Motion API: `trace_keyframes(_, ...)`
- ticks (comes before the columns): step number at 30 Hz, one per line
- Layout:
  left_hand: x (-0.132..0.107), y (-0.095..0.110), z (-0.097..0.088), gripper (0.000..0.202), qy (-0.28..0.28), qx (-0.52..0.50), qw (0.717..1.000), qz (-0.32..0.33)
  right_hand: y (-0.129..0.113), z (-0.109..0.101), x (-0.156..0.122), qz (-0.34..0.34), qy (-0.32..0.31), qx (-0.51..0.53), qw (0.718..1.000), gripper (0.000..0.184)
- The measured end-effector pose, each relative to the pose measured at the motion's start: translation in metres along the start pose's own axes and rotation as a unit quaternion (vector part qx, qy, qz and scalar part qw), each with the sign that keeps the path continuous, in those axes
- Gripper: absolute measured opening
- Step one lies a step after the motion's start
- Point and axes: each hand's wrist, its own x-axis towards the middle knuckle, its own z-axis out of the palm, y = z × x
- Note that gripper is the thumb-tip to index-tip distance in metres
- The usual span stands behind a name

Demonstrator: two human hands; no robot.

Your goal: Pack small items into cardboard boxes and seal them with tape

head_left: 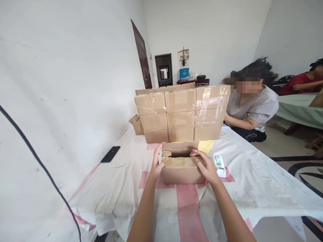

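A brown cardboard box (pixel 183 175) stands on the table right in front of me, its top flaps raised around a dark opening. My left hand (pixel 156 165) grips the left side, thumb at the near corner and fingers along the wall. At the opposite end my right hand (pixel 205 164) is closed over the right side, with its fingertips at the top edge by the flap. What lies inside the box cannot be made out. Just right of that hand is a small white device with a display (pixel 219 165).
Behind the box rises a stack of taped cardboard boxes (pixel 180 121), with another opened box (pixel 137 126) at its left. A black phone (pixel 111 154) lies at the table's left edge. Yellow paper (pixel 207 146) shows behind the box. A person (pixel 252 101) crouches beyond the table's right side.
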Motion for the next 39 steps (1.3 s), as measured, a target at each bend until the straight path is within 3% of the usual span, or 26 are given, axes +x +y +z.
trace_keyframes(2, 0.007, 0.008, -0.005, 0.087, -0.001, 0.069, 0.997, 0.045, -0.003, 0.007, -0.002, 0.006, 0.032, 0.010, 0.999, 0.042)
trace_keyframes(6, 0.011, 0.025, -0.006, 0.062, -0.108, 0.235, 0.958, 0.121, -0.008, 0.011, -0.018, -0.013, 0.233, -0.029, 0.972, 0.046)
trace_keyframes(8, 0.008, 0.034, -0.001, 0.055, -0.146, 0.295, 0.934, 0.141, -0.002, -0.004, -0.026, 0.002, 0.322, -0.096, 0.942, 0.046)
trace_keyframes(10, 0.004, 0.041, 0.004, 0.056, -0.155, 0.331, 0.919, 0.145, 0.013, -0.028, -0.032, 0.074, 0.365, -0.175, 0.911, 0.054)
trace_keyframes(12, 0.000, 0.047, 0.008, 0.052, -0.160, 0.371, 0.905, 0.136, 0.037, -0.053, -0.036, 0.202, 0.322, -0.218, 0.899, 0.067)
trace_keyframes(15, -0.006, 0.052, 0.014, 0.034, -0.151, 0.422, 0.886, 0.118, 0.070, -0.070, -0.043, 0.358, 0.149, -0.164, 0.907, 0.073)
trace_keyframes(17, -0.008, 0.052, 0.016, 0.027, -0.136, 0.433, 0.884, 0.109, 0.080, -0.067, -0.051, 0.371, 0.121, -0.164, 0.906, 0.066)
trace_keyframes(21, -0.009, 0.046, 0.020, 0.024, -0.114, 0.425, 0.892, 0.106, 0.074, -0.055, -0.057, 0.349, 0.153, -0.250, 0.890, 0.050)
trace_keyframes(23, -0.008, 0.042, 0.021, 0.024, -0.105, 0.420, 0.895, 0.112, 0.070, -0.055, -0.049, 0.386, 0.119, -0.250, 0.880, 0.041)
trace_keyframes(27, -0.008, 0.037, 0.021, 0.023, -0.088, 0.409, 0.902, 0.109, 0.074, -0.064, -0.029, 0.477, 0.057, -0.138, 0.866, 0.032)
trace_keyframes(31, -0.010, 0.039, 0.023, 0.024, -0.083, 0.403, 0.906, 0.103, 0.078, -0.073, -0.024, 0.514, 0.063, -0.046, 0.854, 0.026)
trace_keyframes(39, -0.009, 0.046, 0.026, 0.021, -0.076, 0.415, 0.903, 0.076, 0.066, -0.084, -0.026, 0.535, 0.085, 0.054, 0.839, 0.035)
